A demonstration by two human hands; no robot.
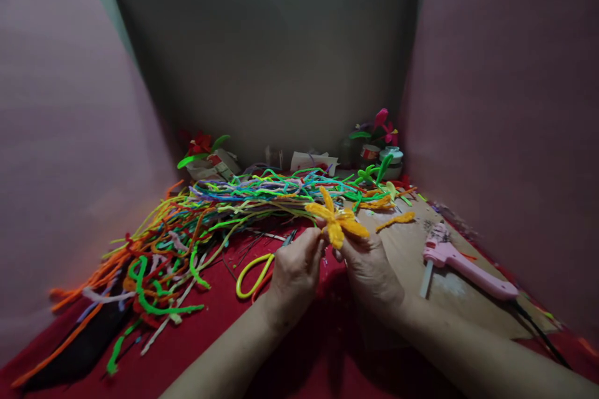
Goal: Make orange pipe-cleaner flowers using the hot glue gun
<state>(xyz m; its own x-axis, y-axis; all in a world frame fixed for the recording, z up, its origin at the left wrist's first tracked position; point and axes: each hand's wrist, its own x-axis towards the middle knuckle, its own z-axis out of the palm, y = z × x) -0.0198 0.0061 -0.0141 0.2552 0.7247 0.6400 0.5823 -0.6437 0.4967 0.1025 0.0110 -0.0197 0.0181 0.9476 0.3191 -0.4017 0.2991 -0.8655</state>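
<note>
Both my hands meet over the red cloth (pixel 299 349) and hold an orange-yellow pipe-cleaner flower (pixel 336 219) with several looped petals. My left hand (pixel 296 273) pinches at the flower's base from the left, fingers closed. My right hand (pixel 369 271) grips the flower from below and the right, fingers curled round its stem. The stem itself is hidden by the fingers.
A big tangle of coloured pipe cleaners (pixel 187 230) sprawls to the left and behind. Yellow-handled scissors (pixel 255 273) lie by my left hand. A pink glue gun (pixel 463 268) rests on a wooden board (pixel 421 262) at right. Finished flowers (pixel 381 128) and small jars stand at the back.
</note>
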